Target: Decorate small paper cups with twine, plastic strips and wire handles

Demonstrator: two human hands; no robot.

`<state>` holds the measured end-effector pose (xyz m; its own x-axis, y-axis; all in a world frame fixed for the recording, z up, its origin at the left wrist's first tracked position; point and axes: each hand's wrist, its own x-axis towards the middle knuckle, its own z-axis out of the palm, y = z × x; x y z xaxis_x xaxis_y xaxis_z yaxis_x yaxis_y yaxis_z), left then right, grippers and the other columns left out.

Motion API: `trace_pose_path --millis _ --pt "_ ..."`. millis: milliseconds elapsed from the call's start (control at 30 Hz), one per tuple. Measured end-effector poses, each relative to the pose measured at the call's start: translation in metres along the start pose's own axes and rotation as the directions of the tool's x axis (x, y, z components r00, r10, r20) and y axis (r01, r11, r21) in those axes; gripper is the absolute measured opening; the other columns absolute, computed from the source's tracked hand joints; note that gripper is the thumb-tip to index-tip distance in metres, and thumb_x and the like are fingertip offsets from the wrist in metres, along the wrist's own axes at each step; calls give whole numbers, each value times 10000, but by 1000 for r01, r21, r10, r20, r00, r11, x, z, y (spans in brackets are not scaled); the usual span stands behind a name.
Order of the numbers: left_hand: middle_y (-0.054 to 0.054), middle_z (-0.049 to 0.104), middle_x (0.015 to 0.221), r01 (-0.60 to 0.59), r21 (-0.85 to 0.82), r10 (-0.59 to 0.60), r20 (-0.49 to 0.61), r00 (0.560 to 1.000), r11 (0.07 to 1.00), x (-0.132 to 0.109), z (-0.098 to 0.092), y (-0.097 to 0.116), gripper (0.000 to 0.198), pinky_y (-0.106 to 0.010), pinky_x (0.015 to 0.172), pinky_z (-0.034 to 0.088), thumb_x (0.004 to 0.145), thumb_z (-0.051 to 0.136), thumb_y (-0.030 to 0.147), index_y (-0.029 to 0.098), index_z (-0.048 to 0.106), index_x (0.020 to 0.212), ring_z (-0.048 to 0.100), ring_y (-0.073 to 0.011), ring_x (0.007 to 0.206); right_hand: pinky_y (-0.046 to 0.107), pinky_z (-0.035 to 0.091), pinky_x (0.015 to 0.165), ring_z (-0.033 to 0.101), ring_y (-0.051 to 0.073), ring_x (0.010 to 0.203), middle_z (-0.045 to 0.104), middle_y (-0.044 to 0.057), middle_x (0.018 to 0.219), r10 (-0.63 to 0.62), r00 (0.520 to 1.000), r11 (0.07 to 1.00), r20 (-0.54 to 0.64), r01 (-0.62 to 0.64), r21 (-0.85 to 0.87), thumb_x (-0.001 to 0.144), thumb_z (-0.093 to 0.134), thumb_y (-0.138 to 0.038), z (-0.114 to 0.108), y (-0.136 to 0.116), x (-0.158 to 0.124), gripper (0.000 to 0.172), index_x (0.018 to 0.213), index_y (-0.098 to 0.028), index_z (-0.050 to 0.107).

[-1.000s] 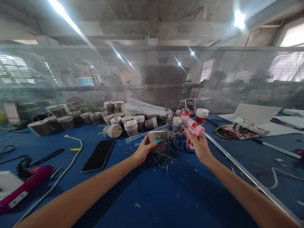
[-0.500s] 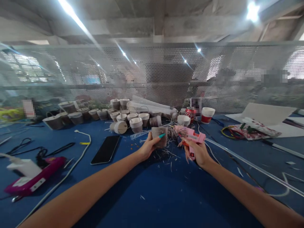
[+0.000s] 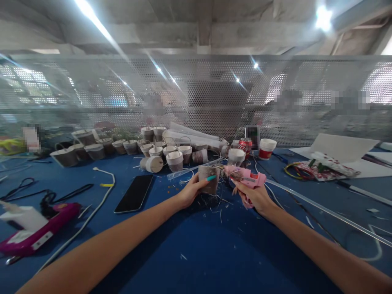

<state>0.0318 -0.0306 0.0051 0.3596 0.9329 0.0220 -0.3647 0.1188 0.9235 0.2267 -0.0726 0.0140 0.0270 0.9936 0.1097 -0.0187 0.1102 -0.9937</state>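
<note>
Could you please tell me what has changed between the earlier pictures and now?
The right hand has swung the pink glue gun leftward, bringing its nozzle to the upper right side of the gray-brown cup; whether they touch is unclear. Nothing was taken hold of or let go. The left hand still holds the cup, and the smartphone still lies on the table.

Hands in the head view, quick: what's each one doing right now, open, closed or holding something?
Left hand: closed, holding a small grey-brown round pot.
Right hand: closed, holding a pink pistol-shaped glue gun.
</note>
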Motion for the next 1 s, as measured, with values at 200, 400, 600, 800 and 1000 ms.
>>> trace_pose_path --millis 200,400,600,800,1000 --pt "-55 638 924 6 -7 -6 -21 1000 1000 -2 3 2 440 -318 753 443 593 737 277 164 556 978 589 -190 831 200 265 264 345 55 262 420 -45 332 -41 999 999 -30 40 -33 511 700 -556 0 -3 -1 439 473 -170 495" --pt "-59 617 991 -11 -1 11 -31 999 1000 -3 5 3 451 -341 778 447 620 721 275 182 523 1014 585 -204 884 197 276 275 349 54 275 432 -49 350 -40 999 999 20 40 10 565 683 -508 -1 -5 -4 386 509 -160 528" --pt "-76 621 990 -57 111 54 33 998 992 0 -1 -1 540 -342 824 430 576 760 246 161 523 1053 584 -200 889 202 266 248 318 58 230 402 -62 303 -7 998 999 63 4 42 574 678 -504 -1 -1 -3 373 526 -154 559" --pt "-68 640 984 3 27 -2 -14 1000 1000 0 -1 0 452 -356 815 438 623 718 323 180 562 1022 587 -226 918 185 274 264 342 50 255 433 -47 321 -36 998 997 59 32 73 598 686 -461 -4 -1 -2 352 523 -138 567" --pt "-57 651 941 2 -50 -4 -50 999 999 2 -3 -1 360 -350 791 455 652 679 335 190 584 968 587 -223 909 186 260 251 328 51 242 424 -52 316 -29 997 995 75 21 94 611 679 -454 -5 1 -1 350 509 -144 552"
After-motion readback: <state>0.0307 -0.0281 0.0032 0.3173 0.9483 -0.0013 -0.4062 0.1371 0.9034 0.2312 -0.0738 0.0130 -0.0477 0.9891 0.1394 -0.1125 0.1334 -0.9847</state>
